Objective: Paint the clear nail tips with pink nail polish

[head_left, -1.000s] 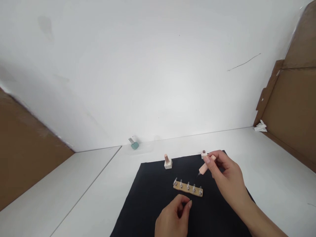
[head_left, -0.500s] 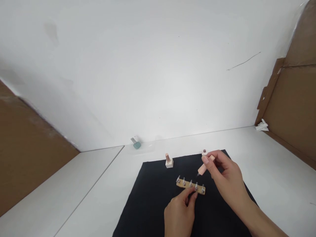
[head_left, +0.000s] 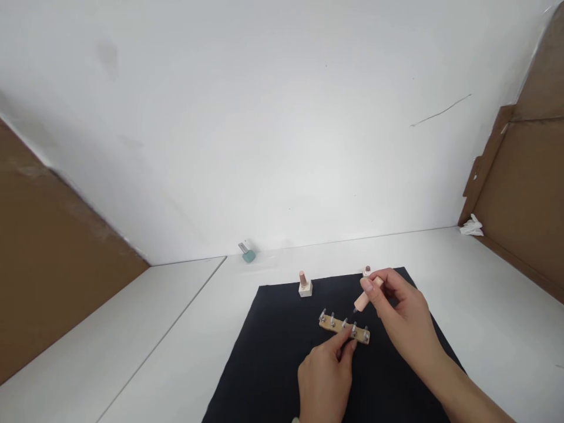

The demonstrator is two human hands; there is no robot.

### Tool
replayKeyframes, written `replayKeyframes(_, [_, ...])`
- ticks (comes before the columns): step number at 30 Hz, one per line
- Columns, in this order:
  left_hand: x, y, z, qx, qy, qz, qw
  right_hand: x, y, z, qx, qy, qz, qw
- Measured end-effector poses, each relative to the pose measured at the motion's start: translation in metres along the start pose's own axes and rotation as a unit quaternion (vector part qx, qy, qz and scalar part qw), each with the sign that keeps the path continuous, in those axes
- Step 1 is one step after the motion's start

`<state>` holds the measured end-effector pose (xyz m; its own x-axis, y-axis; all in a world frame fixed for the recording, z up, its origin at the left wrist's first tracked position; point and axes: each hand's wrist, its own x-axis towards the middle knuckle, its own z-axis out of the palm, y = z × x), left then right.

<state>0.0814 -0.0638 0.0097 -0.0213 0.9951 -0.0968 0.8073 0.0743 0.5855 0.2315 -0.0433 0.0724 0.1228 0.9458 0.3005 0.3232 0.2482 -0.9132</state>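
My right hand (head_left: 399, 311) pinches a pink nail polish brush cap (head_left: 365, 298), its brush tip pointing down toward a tan wooden strip (head_left: 344, 328) that carries several small upright nail tips. My left hand (head_left: 326, 376) rests on the black mat (head_left: 273, 358) with its fingertips pressed against the near edge of the strip. An open polish bottle (head_left: 366, 270) stands just behind my right hand. A capped pink polish bottle (head_left: 304, 284) stands at the mat's far edge.
A teal polish bottle (head_left: 247, 252) lies by the white wall. The white tabletop (head_left: 484, 294) has brown cardboard panels (head_left: 520, 200) at the right and at the left (head_left: 48, 258). A crumpled white tissue (head_left: 471, 226) sits by the right panel.
My left hand has moved forward from the mat and now touches the strip's near edge. My right hand with the brush cap stayed above the strip. The view drifted slightly.
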Motion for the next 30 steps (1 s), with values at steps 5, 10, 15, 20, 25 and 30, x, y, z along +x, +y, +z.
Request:
replayKeyframes(5, [-0.0019,0.0058,-0.0012,-0.002,0.003,-0.004,1.0,-0.0002,0.0014,0.0006,0.004,-0.008,0.008,1.0])
replayKeyframes(10, [-0.0019,0.0065,-0.0005,-0.011,0.005,-0.001,1.0,0.0018,0.0028,0.001,0.013,-0.013,0.016,1.0])
replayKeyframes(15, [-0.0018,0.0068,-0.0007,-0.002,0.008,-0.005,1.0,0.0014,0.0022,0.0005,0.018,-0.015,0.017,1.0])
replayKeyframes(20, [-0.0007,0.0076,0.0018,-0.007,0.013,0.008,1.0,0.0009,0.0029,0.0004,0.028,-0.02,0.014,0.999])
replayKeyframes(25, [-0.0014,0.0076,0.0059,-0.009,0.017,0.028,0.999,0.0023,0.0045,0.0015,0.023,-0.019,0.014,0.999])
replayKeyframes(30, [-0.0028,0.0056,0.0083,-0.024,0.017,0.048,0.998,0.0033,0.0053,0.0018,0.017,-0.015,0.02,1.0])
